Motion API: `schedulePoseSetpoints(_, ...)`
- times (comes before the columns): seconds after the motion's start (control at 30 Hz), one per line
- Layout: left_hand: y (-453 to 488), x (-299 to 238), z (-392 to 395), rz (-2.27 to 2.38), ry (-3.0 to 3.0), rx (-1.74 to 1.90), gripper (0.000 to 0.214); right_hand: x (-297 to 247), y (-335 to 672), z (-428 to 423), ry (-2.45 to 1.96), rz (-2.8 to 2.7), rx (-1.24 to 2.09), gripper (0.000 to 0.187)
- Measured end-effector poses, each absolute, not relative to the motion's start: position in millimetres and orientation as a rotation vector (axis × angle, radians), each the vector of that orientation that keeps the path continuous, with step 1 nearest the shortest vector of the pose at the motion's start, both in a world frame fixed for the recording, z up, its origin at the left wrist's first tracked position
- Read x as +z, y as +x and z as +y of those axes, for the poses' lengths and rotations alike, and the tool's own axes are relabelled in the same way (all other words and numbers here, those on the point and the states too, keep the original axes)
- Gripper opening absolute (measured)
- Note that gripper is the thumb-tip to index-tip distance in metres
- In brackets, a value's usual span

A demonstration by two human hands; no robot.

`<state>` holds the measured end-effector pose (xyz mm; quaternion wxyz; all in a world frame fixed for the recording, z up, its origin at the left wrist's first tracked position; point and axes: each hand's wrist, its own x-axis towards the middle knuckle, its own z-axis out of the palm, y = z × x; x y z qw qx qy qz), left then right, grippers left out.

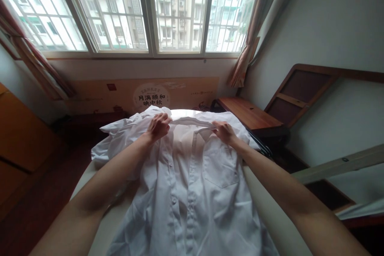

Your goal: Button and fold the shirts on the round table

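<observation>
A white button-up shirt (222, 196) lies front side up, its front open down the middle and its collar at the far end. My left hand (159, 126) is closed on the left end of the collar. The right end of the collar is pinched in my right hand (224, 132), just above the chest pocket. Between my hands the collar band stretches in a shallow curve. Buttons run down the left front edge. Both sleeves are bunched toward the far side. Under the shirt is a pale, round-ended table or board (264, 208).
A barred window (177, 12) with tied curtains fills the far wall, above a printed banner (192, 88). To the right stand a low wooden bench or table (252, 114) and a wooden-framed panel (300, 92). An orange-brown cabinet (21, 136) is on the left.
</observation>
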<state>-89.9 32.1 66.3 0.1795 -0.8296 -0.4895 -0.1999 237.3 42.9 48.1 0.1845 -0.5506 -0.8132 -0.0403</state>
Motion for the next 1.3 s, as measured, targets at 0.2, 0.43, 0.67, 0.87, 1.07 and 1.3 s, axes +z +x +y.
schedulePoseSetpoints(0.2,-98,72,46,-1.761,-2.349,-0.814,0.008,57,247,50,-1.382,-2.12,0.387,0.019)
schedulePoseSetpoints(0.43,-115,86,59,-1.843,-2.962,-1.47,0.011,66,249,59,-1.117,-1.594,1.109,0.026)
schedulePoseSetpoints(0.67,-122,93,69,-1.739,-3.223,-1.036,0.07,67,242,69,-1.037,-1.491,1.164,0.023)
schedulePoseSetpoints(0.87,-122,103,67,-1.266,-2.933,-0.124,0.065,64,239,74,-1.016,-1.466,1.229,0.02)
schedulePoseSetpoints(1.07,-118,108,74,-1.248,-2.934,-0.241,0.004,60,242,72,-0.985,-1.424,1.32,0.022)
schedulePoseSetpoints(1.3,-94,108,75,-1.704,-3.223,-1.193,0.029,61,242,65,-0.948,-1.463,1.378,0.03)
